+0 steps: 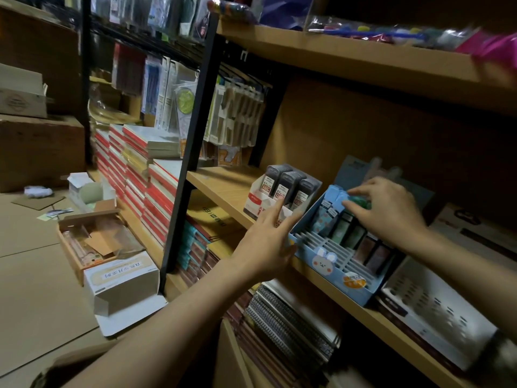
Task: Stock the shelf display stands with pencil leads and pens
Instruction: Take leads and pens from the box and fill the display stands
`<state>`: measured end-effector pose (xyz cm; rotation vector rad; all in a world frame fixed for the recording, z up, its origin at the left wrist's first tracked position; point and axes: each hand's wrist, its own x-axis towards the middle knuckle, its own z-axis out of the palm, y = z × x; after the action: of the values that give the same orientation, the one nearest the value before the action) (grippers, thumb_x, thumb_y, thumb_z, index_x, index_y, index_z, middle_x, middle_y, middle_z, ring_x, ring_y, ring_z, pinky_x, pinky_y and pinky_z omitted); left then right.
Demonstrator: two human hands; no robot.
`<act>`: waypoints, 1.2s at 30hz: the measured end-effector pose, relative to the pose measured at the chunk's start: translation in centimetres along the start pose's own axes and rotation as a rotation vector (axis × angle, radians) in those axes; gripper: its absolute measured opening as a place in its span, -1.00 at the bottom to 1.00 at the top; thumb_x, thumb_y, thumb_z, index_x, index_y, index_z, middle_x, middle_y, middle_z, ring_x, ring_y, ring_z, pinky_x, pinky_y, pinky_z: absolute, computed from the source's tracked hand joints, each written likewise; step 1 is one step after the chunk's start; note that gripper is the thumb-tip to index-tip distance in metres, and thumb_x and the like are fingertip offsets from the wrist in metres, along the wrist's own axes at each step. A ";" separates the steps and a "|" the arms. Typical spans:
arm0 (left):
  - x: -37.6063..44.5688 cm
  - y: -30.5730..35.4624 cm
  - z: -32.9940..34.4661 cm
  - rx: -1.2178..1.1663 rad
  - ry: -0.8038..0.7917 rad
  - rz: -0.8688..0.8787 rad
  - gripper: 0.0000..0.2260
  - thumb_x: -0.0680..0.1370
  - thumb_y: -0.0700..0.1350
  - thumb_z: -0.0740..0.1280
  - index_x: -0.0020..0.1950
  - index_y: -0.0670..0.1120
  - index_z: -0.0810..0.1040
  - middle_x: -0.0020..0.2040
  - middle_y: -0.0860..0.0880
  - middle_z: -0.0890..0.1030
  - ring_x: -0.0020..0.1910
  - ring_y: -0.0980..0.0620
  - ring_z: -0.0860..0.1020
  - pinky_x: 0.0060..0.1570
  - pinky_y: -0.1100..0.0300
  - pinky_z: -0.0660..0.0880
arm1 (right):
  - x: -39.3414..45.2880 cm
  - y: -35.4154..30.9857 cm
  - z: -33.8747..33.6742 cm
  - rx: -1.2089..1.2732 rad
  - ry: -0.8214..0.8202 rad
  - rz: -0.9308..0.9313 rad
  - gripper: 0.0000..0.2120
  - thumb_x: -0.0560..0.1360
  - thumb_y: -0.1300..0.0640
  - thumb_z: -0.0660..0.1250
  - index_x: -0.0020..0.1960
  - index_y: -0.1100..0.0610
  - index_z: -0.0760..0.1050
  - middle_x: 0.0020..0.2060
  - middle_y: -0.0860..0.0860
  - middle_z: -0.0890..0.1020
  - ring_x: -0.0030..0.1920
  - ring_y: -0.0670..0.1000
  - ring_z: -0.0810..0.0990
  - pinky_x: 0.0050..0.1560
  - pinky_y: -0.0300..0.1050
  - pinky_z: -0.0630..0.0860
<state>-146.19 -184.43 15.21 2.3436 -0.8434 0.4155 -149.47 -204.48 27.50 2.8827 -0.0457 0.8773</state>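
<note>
Forearms: both bare, reaching from the lower edge up toward the middle wooden shelf board (223,189).
Left hand (268,239): fingers straight and spread, grasping nothing; palm against the left front corner of the blue cardboard display stand with a rabbit print (330,264), index finger lying across the front of the white cardboard display box (260,204).
Right hand (389,208): fingers curled over the back rows of the blue stand, fingertips pinching a small green pencil-lead case (362,203); the grip is blurred by motion.
Blue stand: sits at the shelf's front edge, angled; slotted grid in front bare, rear slots hold upright blue, green and brown lead cases (349,233).
White box: just left of the blue stand, touching or nearly so; holds three dark grey lead cases with white labels (288,183), upright.
Right of the stand: white perforated tray (436,306), on the same shelf.
Below the shelf: spiral-bound notebooks (293,317), stacked.
Floor, left: open white carton (123,278) beside an open brown cardboard box (92,239).
</note>
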 end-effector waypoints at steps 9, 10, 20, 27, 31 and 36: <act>-1.5 0.3 0.5 0.080 -0.080 0.053 -0.33 0.57 -0.01 0.30 0.56 0.17 0.00 0.58 0.03 -0.27 0.56 -0.04 -0.14 0.47 -0.07 0.12 | 0.0 -1.5 2.0 -0.136 -0.095 0.014 -0.54 0.57 -0.17 0.21 0.45 -0.14 0.35 0.27 0.09 0.39 0.32 0.18 0.28 0.30 0.21 0.23; -1.7 0.5 0.4 0.090 -0.097 0.058 -0.33 0.57 -0.01 0.30 0.56 0.19 -0.01 0.58 0.04 -0.26 0.56 -0.04 -0.15 0.47 -0.06 0.11 | -0.1 -1.6 2.0 -0.144 -0.112 0.021 -0.51 0.56 -0.18 0.21 0.47 -0.13 0.31 0.30 0.10 0.37 0.34 0.19 0.27 0.30 0.21 0.22; -9.2 0.2 0.0 -0.208 -0.135 -0.178 -0.61 0.56 -0.06 0.33 0.38 0.04 0.40 0.35 0.04 0.46 0.29 0.13 0.42 0.20 0.34 0.37 | -9.1 -6.9 2.7 0.501 0.058 -0.304 -0.69 0.51 0.12 0.33 0.24 0.03 0.47 0.13 -0.04 0.47 0.13 -0.03 0.46 0.12 -0.10 0.43; -24.3 -5.5 4.8 -0.193 -0.281 -0.907 -0.72 0.50 -0.15 0.41 0.22 -0.09 0.55 0.10 -0.05 0.62 0.11 -0.01 0.58 0.03 0.23 0.47 | -23.1 -13.7 12.5 0.744 -0.619 -0.258 -0.78 0.51 0.17 0.34 0.15 0.07 0.56 0.03 -0.03 0.51 0.07 -0.02 0.53 0.05 -0.25 0.40; -32.2 -5.2 11.1 -0.247 -0.162 -1.266 -0.64 0.53 -0.16 0.38 0.32 -0.13 0.49 0.21 -0.13 0.57 0.15 -0.07 0.56 0.09 0.17 0.49 | -28.7 -16.0 17.8 0.614 -1.026 -0.233 -0.60 0.53 0.11 0.34 0.35 0.05 0.41 0.20 0.03 0.42 0.26 0.03 0.44 0.16 -0.21 0.34; -36.9 -3.5 17.5 -0.191 -0.238 -1.463 -0.49 0.59 -0.06 0.26 0.52 -0.04 0.20 0.53 -0.17 0.14 0.46 -0.20 0.21 0.43 -0.01 0.21 | -32.8 -17.4 22.6 0.499 -1.314 -0.210 -0.39 0.55 0.02 0.34 0.52 0.12 0.21 0.47 0.14 0.21 0.46 0.16 0.26 0.41 -0.03 0.30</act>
<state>-169.97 -176.14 -17.05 2.1839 0.7918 -0.5391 -163.03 -190.46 -11.36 3.1891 0.3780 -1.2478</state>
